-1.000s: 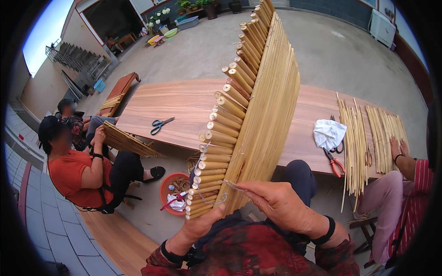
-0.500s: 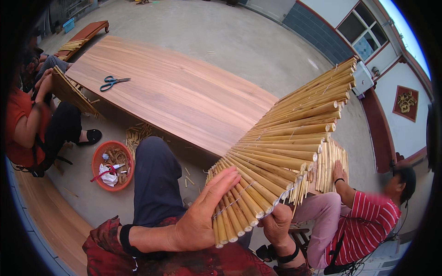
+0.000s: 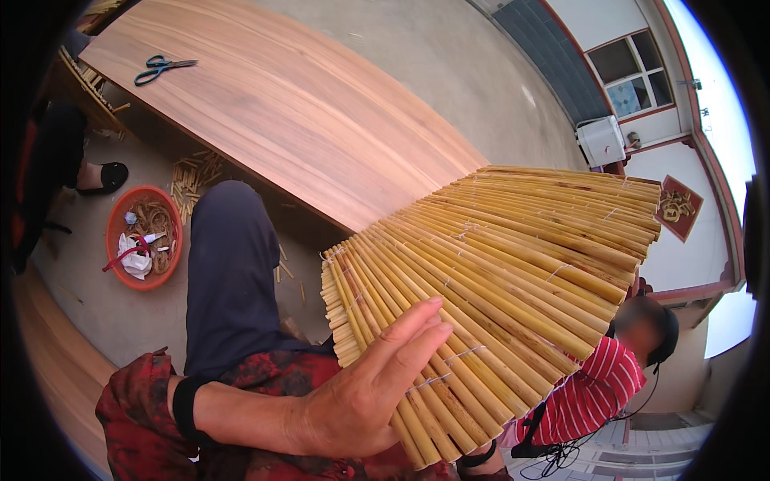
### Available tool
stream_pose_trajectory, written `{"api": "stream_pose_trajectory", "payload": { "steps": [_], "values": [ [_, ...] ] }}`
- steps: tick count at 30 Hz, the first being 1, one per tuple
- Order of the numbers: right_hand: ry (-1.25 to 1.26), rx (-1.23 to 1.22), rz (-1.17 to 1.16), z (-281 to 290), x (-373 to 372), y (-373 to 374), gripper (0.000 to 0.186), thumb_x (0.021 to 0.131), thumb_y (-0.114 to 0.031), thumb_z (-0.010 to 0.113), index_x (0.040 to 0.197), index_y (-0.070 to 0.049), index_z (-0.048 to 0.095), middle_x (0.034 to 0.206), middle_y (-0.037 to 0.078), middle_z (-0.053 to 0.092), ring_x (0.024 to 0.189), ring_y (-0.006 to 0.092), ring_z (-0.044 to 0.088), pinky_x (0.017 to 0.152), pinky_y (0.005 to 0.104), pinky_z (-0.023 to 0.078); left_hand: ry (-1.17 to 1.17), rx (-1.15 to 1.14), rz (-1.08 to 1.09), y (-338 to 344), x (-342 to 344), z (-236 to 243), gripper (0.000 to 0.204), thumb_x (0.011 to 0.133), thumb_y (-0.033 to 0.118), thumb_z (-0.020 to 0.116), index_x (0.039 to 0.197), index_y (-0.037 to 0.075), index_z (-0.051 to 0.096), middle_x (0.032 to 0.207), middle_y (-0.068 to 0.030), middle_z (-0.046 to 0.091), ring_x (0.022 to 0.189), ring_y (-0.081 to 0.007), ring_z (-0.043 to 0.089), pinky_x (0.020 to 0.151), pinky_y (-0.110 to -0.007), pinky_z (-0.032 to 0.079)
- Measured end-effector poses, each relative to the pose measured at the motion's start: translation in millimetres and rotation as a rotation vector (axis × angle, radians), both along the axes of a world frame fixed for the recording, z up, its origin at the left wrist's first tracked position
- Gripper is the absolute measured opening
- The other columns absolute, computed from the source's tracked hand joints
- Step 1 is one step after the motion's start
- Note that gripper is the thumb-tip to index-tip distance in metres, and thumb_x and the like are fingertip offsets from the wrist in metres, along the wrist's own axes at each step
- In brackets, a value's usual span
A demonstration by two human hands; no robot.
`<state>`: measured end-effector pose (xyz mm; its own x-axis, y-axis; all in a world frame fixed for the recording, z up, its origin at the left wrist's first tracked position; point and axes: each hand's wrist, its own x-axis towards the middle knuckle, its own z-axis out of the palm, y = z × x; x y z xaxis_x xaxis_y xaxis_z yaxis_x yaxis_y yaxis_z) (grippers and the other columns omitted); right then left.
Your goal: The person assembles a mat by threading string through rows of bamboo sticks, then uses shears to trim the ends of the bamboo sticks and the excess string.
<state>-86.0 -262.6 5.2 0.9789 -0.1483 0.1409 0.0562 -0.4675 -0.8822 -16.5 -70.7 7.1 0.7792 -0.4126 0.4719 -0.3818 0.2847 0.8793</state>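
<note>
A mat (image 3: pixel 513 248) of yellow reed sticks, tied with thin pale cord, slants across the right half and leans over the table's near edge. My left hand (image 3: pixel 369 401) lies on its near part, fingers straight on top of the sticks, thumb out of sight. My right wrist (image 3: pixel 480 461), with a dark band, shows below the mat; that hand is hidden beneath it.
Scissors (image 3: pixel 160 70) lie on the wooden table (image 3: pixel 297 104). An orange basin (image 3: pixel 119 232) of scraps and short stick offcuts (image 3: pixel 190 178) sit on the floor beside my leg (image 3: pixel 228 272). A co-worker's foot (image 3: pixel 108 176) is at left; another co-worker (image 3: pixel 601 385) sits behind the mat.
The mat has turned from upright to a broad fanned slope on the right. My left hand's fingers have straightened on it, and my right hand has gone out of sight underneath.
</note>
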Motion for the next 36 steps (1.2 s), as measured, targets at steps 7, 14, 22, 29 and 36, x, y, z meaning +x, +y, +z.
{"api": "stream_pose_trajectory", "payload": {
  "steps": [7, 14, 22, 29, 36],
  "values": [
    [0.021, 0.021, -0.019, -0.2, -3.4, 0.5, 0.029, 0.080, 0.004, 0.054, 0.109, 0.000, 0.059, 0.083, 0.009, 0.059, 0.066, 0.0170, 0.057, 0.059, 0.0274, 0.044, -0.025, 0.024, 0.017, -0.4, -0.3, -6.5, 0.059, 0.073, 0.007, 0.070, 0.121, -0.008, 0.037, 0.129, -0.0331, 0.031, 0.117, -0.0378, 0.044, 0.097, -0.038, 0.038],
    [0.044, 0.028, -0.041, 3.4, -9.0, -1.4, 0.029, 0.080, 0.004, 0.055, 0.109, 0.000, 0.059, 0.086, 0.010, 0.059, 0.070, 0.0183, 0.057, 0.062, 0.0283, 0.044, -0.133, 0.007, 0.053, -3.5, 0.9, -11.4, 0.051, 0.071, 0.008, 0.073, 0.110, -0.003, 0.044, 0.125, -0.0302, 0.039, 0.113, -0.0387, 0.047, 0.094, -0.039, 0.040],
    [0.053, 0.036, -0.048, 5.2, -10.0, -2.8, 0.030, 0.080, 0.003, 0.055, 0.109, 0.000, 0.059, 0.090, 0.011, 0.059, 0.074, 0.0197, 0.057, 0.065, 0.0293, 0.044, -0.153, 0.011, 0.072, -2.3, -2.2, -10.5, 0.042, 0.072, 0.012, 0.070, 0.104, 0.000, 0.045, 0.120, -0.0264, 0.044, 0.109, -0.0368, 0.050, 0.093, -0.047, 0.039],
    [0.055, 0.038, -0.062, 7.6, -15.0, -2.7, 0.030, 0.080, 0.003, 0.055, 0.110, 0.000, 0.058, 0.093, 0.011, 0.059, 0.078, 0.0209, 0.057, 0.068, 0.0302, 0.044, -0.100, -0.029, 0.019, -2.5, -2.9, -9.2, 0.039, 0.073, 0.012, 0.067, 0.104, 0.000, 0.047, 0.122, -0.0245, 0.042, 0.110, -0.0375, 0.049, 0.092, -0.053, 0.038],
    [0.077, 0.053, -0.042, 5.5, -13.1, -7.0, 0.030, 0.080, 0.003, 0.056, 0.110, 0.001, 0.058, 0.096, 0.012, 0.059, 0.081, 0.0222, 0.057, 0.071, 0.0311, 0.045, -0.129, -0.007, 0.041, -2.6, -3.6, -14.1, 0.041, 0.073, 0.013, 0.067, 0.107, 0.000, 0.047, 0.123, -0.0235, 0.042, 0.113, -0.0370, 0.048, 0.092, -0.056, 0.036]
  ]
}}
